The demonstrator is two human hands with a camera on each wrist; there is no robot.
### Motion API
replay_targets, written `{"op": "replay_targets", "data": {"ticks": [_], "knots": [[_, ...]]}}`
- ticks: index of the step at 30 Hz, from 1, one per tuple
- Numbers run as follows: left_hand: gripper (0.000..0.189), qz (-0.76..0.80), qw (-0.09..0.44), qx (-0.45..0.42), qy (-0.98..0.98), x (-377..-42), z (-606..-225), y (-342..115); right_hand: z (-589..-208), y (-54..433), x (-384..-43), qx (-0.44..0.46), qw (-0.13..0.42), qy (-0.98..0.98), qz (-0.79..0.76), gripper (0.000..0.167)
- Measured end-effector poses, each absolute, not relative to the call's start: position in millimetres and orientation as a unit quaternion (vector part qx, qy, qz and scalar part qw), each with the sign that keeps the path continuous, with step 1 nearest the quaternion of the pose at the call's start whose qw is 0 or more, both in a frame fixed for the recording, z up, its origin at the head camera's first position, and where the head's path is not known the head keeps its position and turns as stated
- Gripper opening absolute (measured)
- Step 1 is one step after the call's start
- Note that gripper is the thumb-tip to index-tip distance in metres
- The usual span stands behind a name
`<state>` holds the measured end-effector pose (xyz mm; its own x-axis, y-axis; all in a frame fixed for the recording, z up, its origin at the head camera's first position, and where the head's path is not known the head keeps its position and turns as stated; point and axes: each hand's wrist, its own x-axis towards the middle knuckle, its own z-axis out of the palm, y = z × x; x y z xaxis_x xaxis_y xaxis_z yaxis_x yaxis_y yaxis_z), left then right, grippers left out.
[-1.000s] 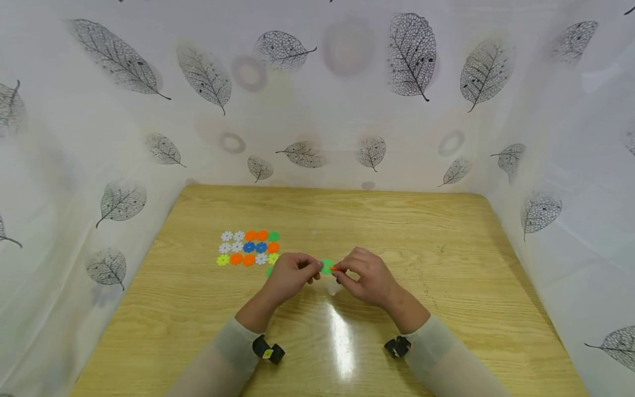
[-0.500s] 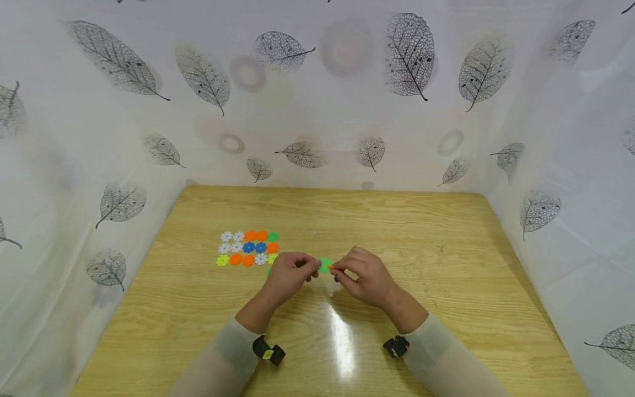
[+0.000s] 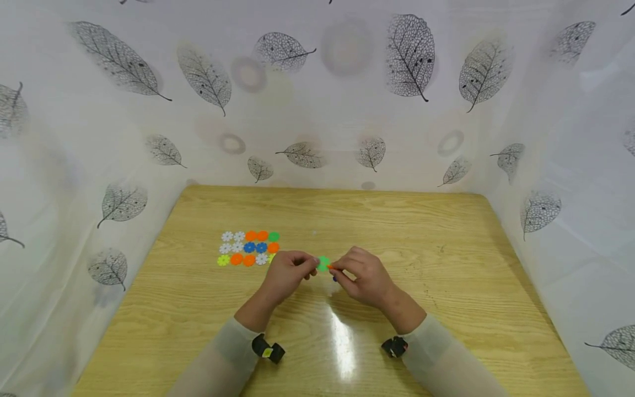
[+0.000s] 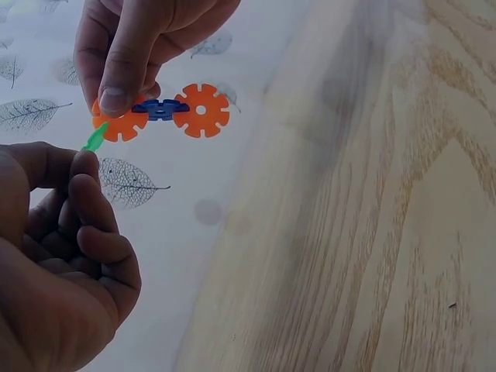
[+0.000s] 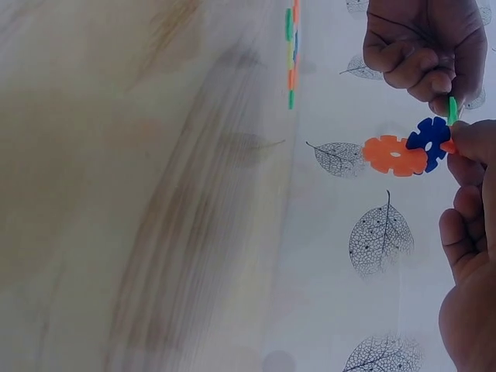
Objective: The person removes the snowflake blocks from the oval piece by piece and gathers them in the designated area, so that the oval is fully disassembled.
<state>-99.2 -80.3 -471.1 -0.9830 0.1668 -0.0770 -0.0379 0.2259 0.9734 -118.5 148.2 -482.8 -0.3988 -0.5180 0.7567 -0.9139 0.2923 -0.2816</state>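
My left hand (image 3: 290, 274) pinches a green notched interlocking disc (image 3: 323, 263) between thumb and forefinger. Facing it, my right hand (image 3: 362, 273) pinches an orange notched disc (image 4: 128, 126) by its edge. In the left wrist view the green disc is seen edge-on, its edge right at the orange disc's rim. A blue disc (image 4: 160, 110) is slotted crosswise into that orange disc, and a second orange disc (image 4: 201, 120) hangs on the blue one's other side. The right wrist view shows this short chain below my fingers, partly covered by the right thumb.
To the left on the wooden table (image 3: 446, 309) lie rows of loose discs, among them white (image 3: 226, 236), blue (image 3: 249, 247), orange (image 3: 236, 259), yellow-green (image 3: 224, 260) and green (image 3: 274, 236). A leaf-printed white curtain (image 3: 317, 110) surrounds the table's back and sides.
Both hands have shifted very slightly left with the discs between them. The green disc shows its face more. A green disc lying beside the left hand is now covered by it.
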Motion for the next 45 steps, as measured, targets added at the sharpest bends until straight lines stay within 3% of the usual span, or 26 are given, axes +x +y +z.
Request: {"op": "replay_targets", "data": {"ticks": [7,14,19,25,45], "knots": [[0.026,0.629,0.09,0.031,0.772,-100.7,-475.1,-91.3,-483.1,145.0,-116.8,0.473,0.277,-0.755,0.36,0.014],[0.022,0.643,0.042,-0.004,0.765,-109.3,-471.0,-125.7,-486.3,158.2,-117.1,0.447,0.291,-0.759,0.373,0.003],[0.027,0.629,0.071,-0.009,0.774,-110.2,-474.7,-139.7,-487.4,161.9,-118.7,0.45,0.293,-0.754,0.379,0.012],[0.032,0.635,0.054,-0.044,0.77,-110.0,-486.5,-156.5,-489.7,161.3,-119.1,0.45,0.302,-0.748,0.384,0.002],[0.039,0.552,0.065,-0.083,0.827,-110.2,-496.8,-209.0,-484.7,162.5,-119.1,0.458,0.303,-0.734,0.399,0.01]]}}
